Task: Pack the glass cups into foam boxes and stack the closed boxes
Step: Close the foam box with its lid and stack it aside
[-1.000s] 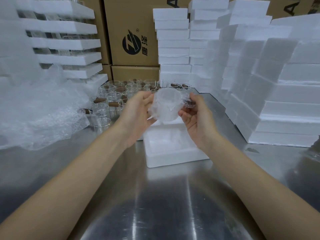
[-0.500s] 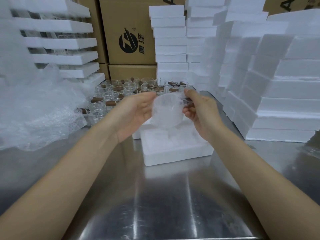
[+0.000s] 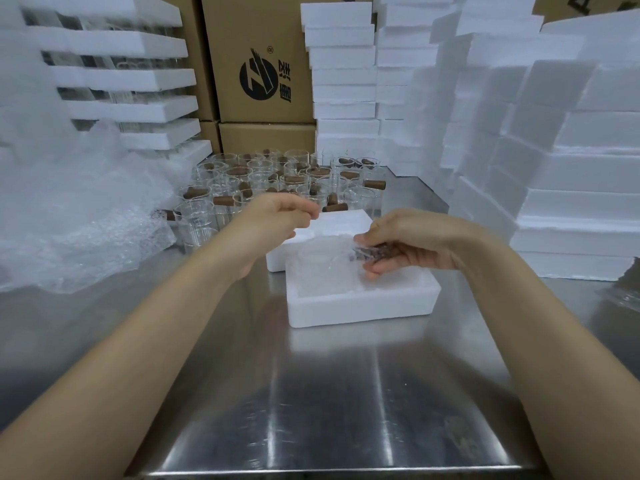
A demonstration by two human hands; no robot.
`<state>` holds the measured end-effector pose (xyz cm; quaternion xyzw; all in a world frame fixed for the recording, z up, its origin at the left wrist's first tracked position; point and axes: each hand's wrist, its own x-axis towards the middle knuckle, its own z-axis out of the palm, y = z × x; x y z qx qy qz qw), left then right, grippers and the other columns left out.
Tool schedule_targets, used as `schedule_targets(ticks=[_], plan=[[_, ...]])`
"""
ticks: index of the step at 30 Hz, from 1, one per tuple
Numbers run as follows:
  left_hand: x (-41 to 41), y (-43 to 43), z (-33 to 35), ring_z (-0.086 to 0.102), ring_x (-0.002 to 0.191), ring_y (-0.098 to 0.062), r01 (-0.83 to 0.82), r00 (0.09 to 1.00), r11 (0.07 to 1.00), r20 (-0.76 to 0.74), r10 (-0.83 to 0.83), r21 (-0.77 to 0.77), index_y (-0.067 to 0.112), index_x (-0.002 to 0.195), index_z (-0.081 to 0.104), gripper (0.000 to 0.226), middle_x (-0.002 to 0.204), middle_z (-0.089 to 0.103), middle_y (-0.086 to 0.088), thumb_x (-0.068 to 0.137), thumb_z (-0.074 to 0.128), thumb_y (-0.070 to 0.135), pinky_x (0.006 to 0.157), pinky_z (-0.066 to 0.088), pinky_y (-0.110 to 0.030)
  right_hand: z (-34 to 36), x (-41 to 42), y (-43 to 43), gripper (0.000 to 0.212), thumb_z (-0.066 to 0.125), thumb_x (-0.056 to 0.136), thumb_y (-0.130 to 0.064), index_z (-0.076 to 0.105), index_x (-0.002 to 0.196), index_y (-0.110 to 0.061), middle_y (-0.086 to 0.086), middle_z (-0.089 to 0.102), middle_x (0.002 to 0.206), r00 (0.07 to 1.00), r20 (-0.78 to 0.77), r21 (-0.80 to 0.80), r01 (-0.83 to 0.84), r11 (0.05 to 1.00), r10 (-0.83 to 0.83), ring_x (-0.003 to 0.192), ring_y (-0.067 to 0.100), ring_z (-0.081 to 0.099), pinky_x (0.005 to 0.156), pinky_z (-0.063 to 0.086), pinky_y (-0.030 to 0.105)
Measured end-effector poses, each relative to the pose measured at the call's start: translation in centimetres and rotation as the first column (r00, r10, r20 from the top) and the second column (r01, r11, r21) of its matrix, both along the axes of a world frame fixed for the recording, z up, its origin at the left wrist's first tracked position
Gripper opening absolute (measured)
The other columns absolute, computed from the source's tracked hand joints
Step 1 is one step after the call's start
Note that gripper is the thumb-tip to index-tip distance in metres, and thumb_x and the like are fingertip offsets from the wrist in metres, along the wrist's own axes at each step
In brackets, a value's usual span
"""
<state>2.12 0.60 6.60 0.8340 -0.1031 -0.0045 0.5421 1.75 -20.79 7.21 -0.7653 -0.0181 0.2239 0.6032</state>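
Both bare forearms are extending forward from the lower corners. The left hand (image 3: 277, 216) is hovering palm down, blurred, its fingers loosely bent and holding nothing. The right hand (image 3: 415, 242) is sitting lower, its fingers (image 3: 379, 269) curling round the brown handle of the wrapped cup (image 3: 323, 263).

Stainless steel table (image 3: 311, 410), brushed, with streaked light reflections near its front edge. Heap of clear bubble wrap (image 3: 69, 220) lies on the table's left side. At the back are stacked cardboard cartons (image 3: 263, 46); the upper one bears a round black logo (image 3: 258, 79). A clear plastic item (image 3: 623, 292) sits at the right edge, cut off.
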Motion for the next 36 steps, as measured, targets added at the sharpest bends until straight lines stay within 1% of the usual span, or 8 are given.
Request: schedule_targets(ticks=[3,6,9,17,23,30,32,36], plan=[[-0.1,0.2,0.2,0.062,0.103,-0.001,0.062,0.997,0.997,-0.053,-0.060,0.040,0.030,0.102,0.070,0.014,0.110,0.069,0.013,0.094,0.058,0.026,0.091,0.047,-0.022,0.1,-0.3,-0.4,0.026,0.067,0.089,-0.010,0.068,0.063,-0.011,0.001,0.070,0.070,0.992,0.073,-0.131,-0.091,0.987,0.101,0.074,0.018,0.071,0.071,0.060,0.026],[-0.1,0.6,0.6,0.061,0.105,-0.001,0.098,0.992,0.989,-0.086,-0.089,0.107,0.028,0.111,0.068,0.019,0.112,0.068,0.014,0.094,0.059,0.029,0.090,0.047,-0.021,0.3,-0.4,-0.3,0.004,0.070,0.085,-0.022,0.073,0.088,-0.021,-0.010,0.070,0.087,0.919,0.361,-0.308,-0.046,0.950,0.161,0.090,0.011,0.065,0.080,0.052,0.024],[-0.1,1.0,0.7,0.060,0.105,0.001,0.128,0.989,0.978,-0.094,-0.113,0.167,0.028,0.109,0.069,0.019,0.110,0.068,0.016,0.094,0.059,0.021,0.087,0.047,-0.019,0.4,-0.5,0.4,0.013,0.075,0.079,-0.037,0.075,0.091,-0.033,-0.019,0.067,0.103,0.810,0.523,-0.318,-0.104,0.942,0.266,0.104,0.001,0.061,0.094,0.047,0.024],[0.0,0.7,0.2,0.062,0.099,-0.003,0.083,0.997,0.979,-0.021,-0.081,0.184,0.023,0.104,0.070,0.015,0.104,0.071,0.009,0.091,0.065,0.017,0.079,0.048,-0.016,-0.7,-0.6,1.3,0.021,0.073,0.059,-0.049,0.074,0.071,-0.032,-0.017,0.055,0.110,0.789,0.445,-0.425,-0.229,0.876,0.422,0.108,0.000,0.053,0.090,0.035,0.017],[-0.4,1.4,1.2,0.060,0.058,0.004,0.022,0.999,0.977,0.039,-0.031,0.214,0.022,0.084,0.070,0.013,0.073,0.070,0.011,0.092,0.063,0.029,0.057,0.043,-0.019,-0.8,-0.3,1.0,0.024,0.072,0.062,-0.054,0.073,0.077,-0.035,-0.018,0.066,0.106,0.765,0.444,-0.447,-0.262,0.855,0.466,0.115,0.007,0.054,0.100,0.038,0.024],[-1.1,2.2,1.6,0.059,0.081,0.001,0.347,0.935,0.865,-0.059,-0.351,0.363,0.032,0.082,0.074,0.016,0.090,0.066,0.013,0.076,0.070,0.045,0.077,0.043,-0.027,-1.1,-0.3,1.3,0.035,0.071,0.063,-0.056,0.073,0.091,-0.034,-0.020,0.059,0.111,0.746,0.454,-0.445,-0.284,0.849,0.487,0.114,0.001,0.048,0.094,0.036,0.010],[-1.1,2.4,1.5,0.053,0.096,0.003,0.384,0.909,0.842,0.003,-0.417,0.379,0.035,0.085,0.074,0.023,0.106,0.055,0.015,0.065,0.075,0.047,0.088,0.039,-0.020,-1.0,-0.1,1.2,0.037,0.072,0.064,-0.056,0.073,0.092,-0.032,-0.015,0.064,0.112,0.745,0.455,-0.455,-0.277,0.847,0.488,0.115,0.005,0.052,0.104,0.037,0.023],[-1.1,2.0,1.3,0.052,0.098,0.006,0.418,0.847,0.756,0.084,-0.524,0.504,0.035,0.086,0.072,0.023,0.092,0.060,0.024,0.067,0.084,0.031,0.085,0.029,-0.001,-1.0,-0.2,1.1,0.040,0.072,0.064,-0.054,0.073,0.096,-0.029,-0.009,0.065,0.118,0.741,0.457,-0.464,-0.273,0.842,0.492,0.117,0.009,0.054,0.111,0.035,0.038]])
